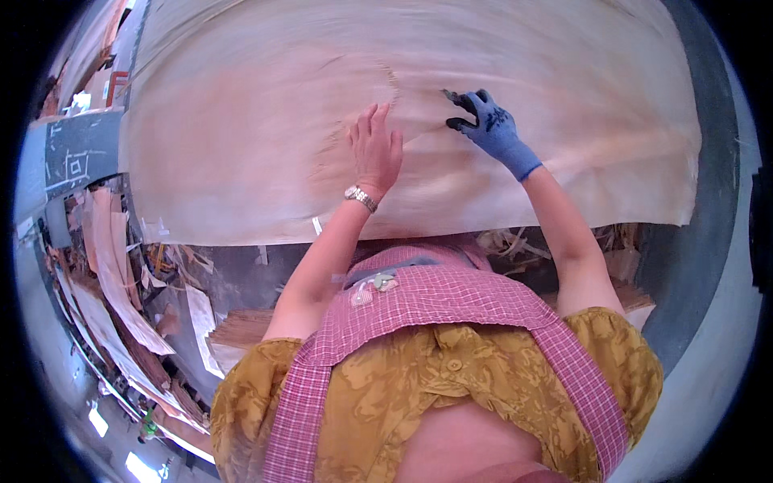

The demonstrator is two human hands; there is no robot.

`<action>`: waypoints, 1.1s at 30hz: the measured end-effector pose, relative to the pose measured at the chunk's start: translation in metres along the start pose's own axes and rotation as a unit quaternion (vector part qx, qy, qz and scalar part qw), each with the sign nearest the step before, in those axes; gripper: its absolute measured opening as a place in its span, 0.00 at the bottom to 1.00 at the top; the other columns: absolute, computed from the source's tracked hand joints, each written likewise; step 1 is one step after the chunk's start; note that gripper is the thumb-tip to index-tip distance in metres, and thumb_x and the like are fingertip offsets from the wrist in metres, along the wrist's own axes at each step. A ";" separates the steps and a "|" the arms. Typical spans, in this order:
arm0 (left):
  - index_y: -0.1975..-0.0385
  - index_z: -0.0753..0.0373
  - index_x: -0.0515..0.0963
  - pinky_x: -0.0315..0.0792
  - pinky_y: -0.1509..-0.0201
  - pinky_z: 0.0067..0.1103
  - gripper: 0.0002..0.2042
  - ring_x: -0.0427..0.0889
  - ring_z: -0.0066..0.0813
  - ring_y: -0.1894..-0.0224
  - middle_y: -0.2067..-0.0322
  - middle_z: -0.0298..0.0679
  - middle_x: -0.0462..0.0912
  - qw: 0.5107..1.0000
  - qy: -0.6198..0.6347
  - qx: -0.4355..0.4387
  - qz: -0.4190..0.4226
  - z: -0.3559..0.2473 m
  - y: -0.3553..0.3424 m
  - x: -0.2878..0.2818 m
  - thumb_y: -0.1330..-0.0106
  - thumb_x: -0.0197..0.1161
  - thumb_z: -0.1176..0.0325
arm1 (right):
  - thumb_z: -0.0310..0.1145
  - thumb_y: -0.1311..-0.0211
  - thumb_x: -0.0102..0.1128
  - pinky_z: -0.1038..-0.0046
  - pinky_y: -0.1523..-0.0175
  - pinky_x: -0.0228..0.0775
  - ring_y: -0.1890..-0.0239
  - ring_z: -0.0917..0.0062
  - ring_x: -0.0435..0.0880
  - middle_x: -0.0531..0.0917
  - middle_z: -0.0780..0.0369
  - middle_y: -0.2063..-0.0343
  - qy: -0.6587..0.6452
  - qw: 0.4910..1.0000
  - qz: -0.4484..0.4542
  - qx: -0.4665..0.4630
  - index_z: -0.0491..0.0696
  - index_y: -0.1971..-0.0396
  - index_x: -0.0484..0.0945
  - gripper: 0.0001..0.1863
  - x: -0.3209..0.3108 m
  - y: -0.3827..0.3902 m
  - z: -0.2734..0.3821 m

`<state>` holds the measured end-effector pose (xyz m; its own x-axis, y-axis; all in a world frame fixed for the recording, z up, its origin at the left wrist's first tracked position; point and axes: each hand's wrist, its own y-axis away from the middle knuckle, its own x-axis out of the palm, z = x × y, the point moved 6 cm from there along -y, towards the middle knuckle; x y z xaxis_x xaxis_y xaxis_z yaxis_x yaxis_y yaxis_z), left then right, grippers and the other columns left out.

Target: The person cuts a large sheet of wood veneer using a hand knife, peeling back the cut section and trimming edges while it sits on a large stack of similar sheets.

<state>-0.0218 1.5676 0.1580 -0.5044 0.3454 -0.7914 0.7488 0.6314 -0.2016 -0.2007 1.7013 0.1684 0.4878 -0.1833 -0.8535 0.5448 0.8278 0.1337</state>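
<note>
A large, pale wood veneer sheet (266, 121) with pinkish patches lies in front of me. My left hand (377, 149), bare and with a metal-band watch (361, 198) at the wrist, rests on it with the fingers stretched out. Just beyond those fingertips a ragged, splintery crack (391, 79) runs across the veneer. To the right, my right hand (489, 125) wears a blue knitted glove with black fingertips. Its fingers are bent over the sheet, and a small dark piece (448, 95) sticks out past the fingertips; its kind is too blurred to tell.
Stacked veneer (241, 328) stands below the sheet's near edge. Long veneer strips (121, 274) and scraps lie at the left. More torn scraps (511, 241) sit under the near edge. A dark grey surface (713, 153) borders the sheet on the right.
</note>
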 end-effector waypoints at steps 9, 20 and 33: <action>0.45 0.55 0.69 0.61 0.43 0.34 0.25 0.70 0.40 0.46 0.48 0.38 0.72 0.998 -0.038 -0.041 -0.036 0.035 0.037 -0.030 0.45 0.64 0.67 | 0.51 0.48 0.65 0.60 0.56 0.70 0.59 0.60 0.79 0.78 0.58 0.63 0.002 0.998 0.062 0.014 0.52 0.65 0.77 0.19 0.036 -0.040 -0.010; 0.40 0.53 0.65 0.57 0.39 0.38 0.31 0.67 0.40 0.41 0.43 0.38 0.69 0.997 -0.044 -0.051 -0.046 0.040 0.022 -0.054 0.46 0.67 0.62 | 0.47 0.46 0.65 0.63 0.63 0.70 0.65 0.64 0.80 0.78 0.60 0.69 -0.002 0.998 -0.035 -0.043 0.52 0.68 0.80 0.14 -0.008 -0.021 0.031; 0.61 0.60 0.76 0.67 0.44 0.35 0.12 0.77 0.38 0.61 0.67 0.41 0.77 0.962 -0.038 -0.035 -0.268 0.087 -0.002 -0.187 0.46 0.57 0.76 | 0.33 0.46 0.67 0.70 0.69 0.72 0.70 0.66 0.80 0.78 0.56 0.71 -0.184 0.941 -0.240 -0.152 0.46 0.67 0.80 0.09 -0.076 0.035 0.128</action>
<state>0.1083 1.4410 0.2561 -0.7746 -0.0932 -0.6255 0.3576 0.7511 -0.5549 -0.1314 1.6762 0.3027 0.4679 -0.7002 -0.5392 0.5701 0.7054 -0.4212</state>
